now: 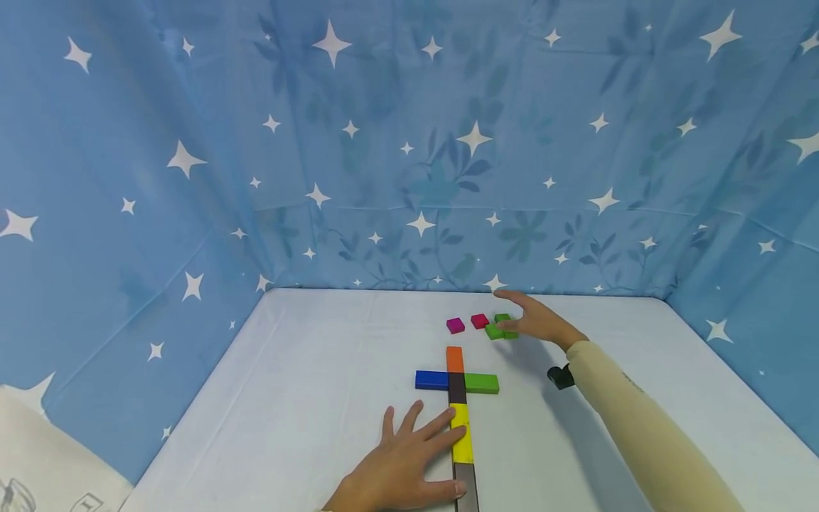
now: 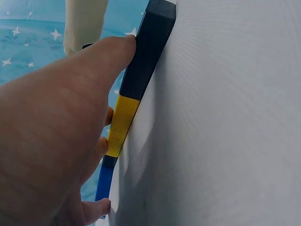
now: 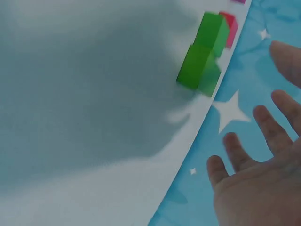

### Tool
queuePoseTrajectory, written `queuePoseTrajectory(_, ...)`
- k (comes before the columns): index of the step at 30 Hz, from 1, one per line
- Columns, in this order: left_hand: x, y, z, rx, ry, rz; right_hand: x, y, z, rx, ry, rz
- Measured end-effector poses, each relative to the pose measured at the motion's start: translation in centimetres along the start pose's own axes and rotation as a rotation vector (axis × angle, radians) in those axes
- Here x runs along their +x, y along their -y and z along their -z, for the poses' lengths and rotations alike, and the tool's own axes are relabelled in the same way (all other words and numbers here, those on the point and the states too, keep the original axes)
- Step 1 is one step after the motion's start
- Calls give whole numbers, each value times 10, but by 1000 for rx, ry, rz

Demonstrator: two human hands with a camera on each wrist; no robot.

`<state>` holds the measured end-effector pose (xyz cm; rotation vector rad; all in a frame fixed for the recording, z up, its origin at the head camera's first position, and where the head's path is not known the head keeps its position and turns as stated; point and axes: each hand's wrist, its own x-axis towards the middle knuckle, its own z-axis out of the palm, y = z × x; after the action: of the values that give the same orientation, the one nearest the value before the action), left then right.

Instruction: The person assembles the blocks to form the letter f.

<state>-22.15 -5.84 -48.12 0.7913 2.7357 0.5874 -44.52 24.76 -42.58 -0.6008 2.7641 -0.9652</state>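
Observation:
Coloured wooden blocks lie joined in a cross: an orange block [image 1: 455, 359] at the far end, a black block [image 1: 457, 388] at the crossing, a blue bar [image 1: 431, 380], a green bar [image 1: 482, 383], then yellow blocks [image 1: 463, 453] and a dark grey bar [image 1: 468, 489]. My left hand [image 1: 406, 459], fingers spread, rests along the long stem; its fingertips touch the yellow part and its thumb [image 2: 124, 47] the dark bar. My right hand [image 1: 536, 321] hovers with parted fingers by several green cubes [image 3: 195, 66], holding nothing. Its thumb partly covers them in the head view.
Left of the green cubes sit a pinkish-red cube [image 1: 479, 321] and a magenta cube [image 1: 456, 325]. A small black object [image 1: 561, 377] shows beside the right sleeve. The white table [image 1: 320, 355] ends at a blue star-patterned curtain [image 1: 384, 142].

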Motion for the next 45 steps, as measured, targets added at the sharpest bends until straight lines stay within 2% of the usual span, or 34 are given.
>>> queuePoseTrajectory(5,-1,-1,0,-6,1,-9,1,-12,6,-15,32,-44)
queuePoseTrajectory(13,-2,-2,2,-7,2,-19,3,-29,1,-60,103,-128)
queuePoseTrajectory(18,-2,-3,3,3,-2,-19,0,-32,1,-121,53,-118)
queuePoseTrajectory(23,-3,-2,4,21,-15,-17,-1,-28,6,-138,32,-105)
queuePoseTrajectory(28,-4,0,3,11,-18,-16,5,-18,12,-121,-6,-58)
queuePoseTrajectory(32,-3,2,2,-3,-9,-9,16,-8,8,-93,-21,-27)
queuePoseTrajectory(36,0,3,0,-22,12,-2,28,8,-7,-76,-12,17)
queuePoseTrajectory(42,0,2,1,-14,23,6,46,45,-34,-27,37,74)
queuePoseTrajectory(45,1,1,2,-17,34,9,53,59,-48,66,81,82)
